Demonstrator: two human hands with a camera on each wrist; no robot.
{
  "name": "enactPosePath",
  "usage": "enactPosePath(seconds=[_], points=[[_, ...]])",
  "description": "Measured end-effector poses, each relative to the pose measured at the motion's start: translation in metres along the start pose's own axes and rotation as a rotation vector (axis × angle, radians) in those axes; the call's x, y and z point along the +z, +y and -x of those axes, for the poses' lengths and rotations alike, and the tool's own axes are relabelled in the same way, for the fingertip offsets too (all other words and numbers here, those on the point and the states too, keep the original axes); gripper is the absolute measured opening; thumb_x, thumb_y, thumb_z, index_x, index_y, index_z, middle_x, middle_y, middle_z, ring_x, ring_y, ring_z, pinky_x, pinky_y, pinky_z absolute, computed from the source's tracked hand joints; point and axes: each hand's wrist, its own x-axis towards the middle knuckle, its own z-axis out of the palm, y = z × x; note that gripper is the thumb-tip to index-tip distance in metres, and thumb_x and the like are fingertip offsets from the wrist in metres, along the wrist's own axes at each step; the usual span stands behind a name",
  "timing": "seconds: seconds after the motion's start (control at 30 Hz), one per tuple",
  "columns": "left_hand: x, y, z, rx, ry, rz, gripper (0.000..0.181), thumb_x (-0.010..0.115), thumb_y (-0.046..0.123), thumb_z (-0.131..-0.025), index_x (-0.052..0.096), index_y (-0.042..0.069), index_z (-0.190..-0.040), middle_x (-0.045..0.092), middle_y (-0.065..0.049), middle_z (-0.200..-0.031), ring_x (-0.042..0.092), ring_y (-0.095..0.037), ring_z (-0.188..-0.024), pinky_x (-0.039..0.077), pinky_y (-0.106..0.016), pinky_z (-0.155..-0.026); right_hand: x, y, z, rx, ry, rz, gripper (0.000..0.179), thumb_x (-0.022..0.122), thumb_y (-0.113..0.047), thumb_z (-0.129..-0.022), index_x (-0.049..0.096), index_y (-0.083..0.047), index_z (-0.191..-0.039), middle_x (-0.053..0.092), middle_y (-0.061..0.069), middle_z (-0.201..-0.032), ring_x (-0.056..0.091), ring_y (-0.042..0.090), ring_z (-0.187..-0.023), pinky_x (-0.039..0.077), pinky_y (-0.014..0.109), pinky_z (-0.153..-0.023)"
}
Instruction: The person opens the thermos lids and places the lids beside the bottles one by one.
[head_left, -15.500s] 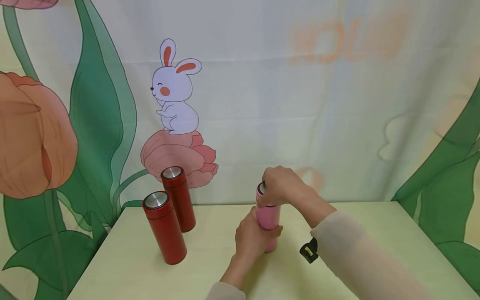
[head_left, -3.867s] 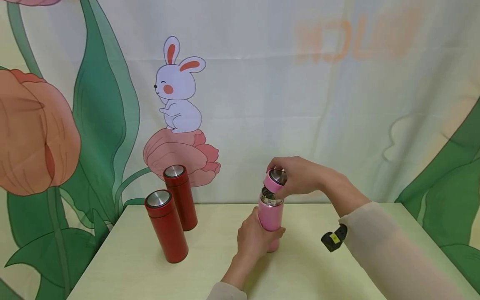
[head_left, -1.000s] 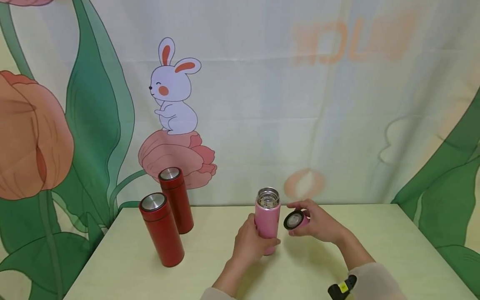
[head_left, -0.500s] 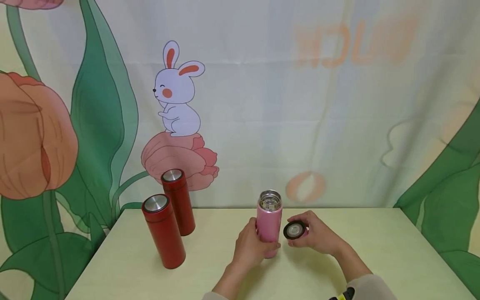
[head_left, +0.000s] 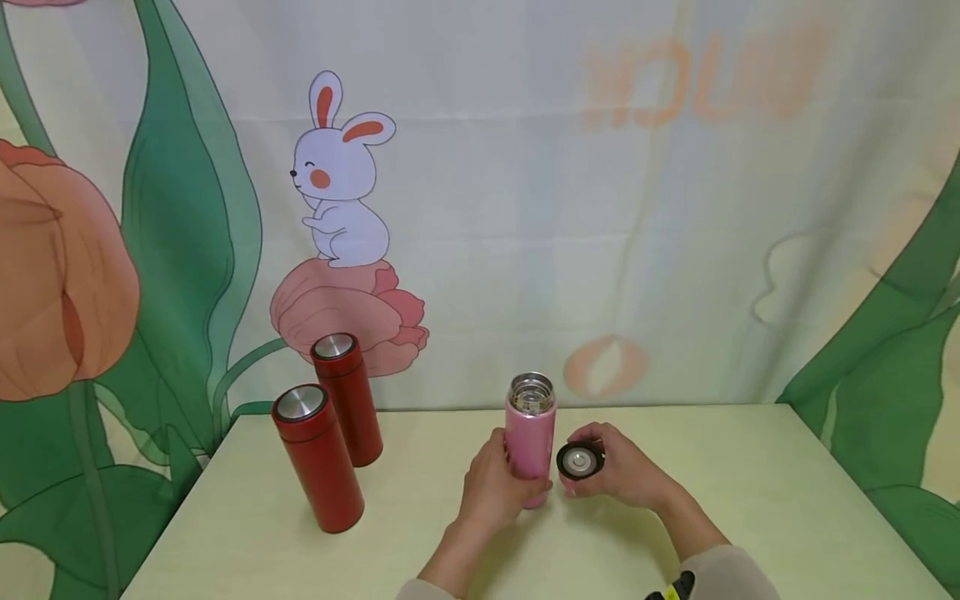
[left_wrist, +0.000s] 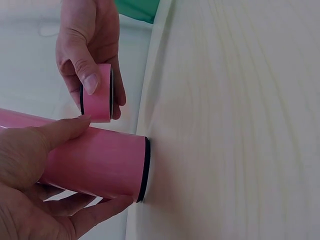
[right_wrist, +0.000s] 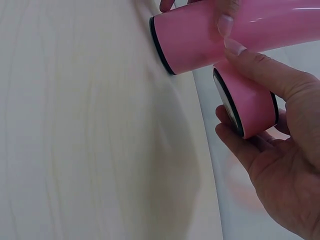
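Note:
A pink thermos bottle (head_left: 530,437) stands upright with its steel mouth uncovered. My left hand (head_left: 495,487) grips it low on the body, thumb and fingers around it; the left wrist view shows the black base ring (left_wrist: 144,170) close to the tabletop. Just right of the bottle, my right hand (head_left: 626,467) pinches the pink cap (head_left: 580,461) by its sides, the ringed underside turned up toward the head camera. In the right wrist view the cap (right_wrist: 250,102) is close beside the bottle's body, above the table; whether they touch I cannot tell.
Two red thermos bottles with steel-topped lids stand on the left of the pale table (head_left: 420,533): a nearer one (head_left: 322,467) and one behind it (head_left: 350,408). A printed curtain (head_left: 480,208) hangs behind the table's back edge.
The cap was on the bottle; my right hand lifted it off, carried it right and down, and turned its underside up. My left hand keeps gripping the bottle.

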Motion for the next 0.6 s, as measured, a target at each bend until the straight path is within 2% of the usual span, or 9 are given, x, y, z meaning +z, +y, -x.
enactPosePath(seconds=[0.13,0.37,0.6], points=[[0.0002,0.0005,-0.0004,0.004,0.006,0.013,0.066,0.095,0.025,-0.072,0.056,0.008,-0.122,0.071,-0.010,-0.118,0.068,-0.027,-0.108,0.055,-0.050,-0.093,0.0018,-0.0002,0.0006,0.002,0.016,0.014,0.066,0.096,-0.015,-0.070,0.058,-0.002,-0.122,0.064,0.012,-0.117,0.062,0.021,-0.108,0.048,0.032,-0.097],[0.0031,-0.0001,-0.0016,0.013,0.019,0.011,0.065,0.095,0.028,-0.072,0.057,0.009,-0.122,0.071,-0.010,-0.119,0.069,-0.028,-0.110,0.055,-0.050,-0.095,0.0043,0.0009,0.0051,0.024,0.056,0.022,0.071,0.099,-0.017,-0.066,0.057,-0.005,-0.122,0.061,0.011,-0.119,0.059,0.023,-0.107,0.046,0.038,-0.096],[0.0062,0.0031,-0.0061,0.030,0.019,0.030,0.064,0.095,0.028,-0.072,0.058,0.010,-0.121,0.072,-0.009,-0.119,0.069,-0.027,-0.110,0.055,-0.048,-0.095,0.0011,0.0075,0.0065,0.030,0.078,0.035,0.073,0.099,-0.017,-0.065,0.056,-0.005,-0.122,0.059,0.013,-0.120,0.058,0.023,-0.101,0.047,0.038,-0.091]])
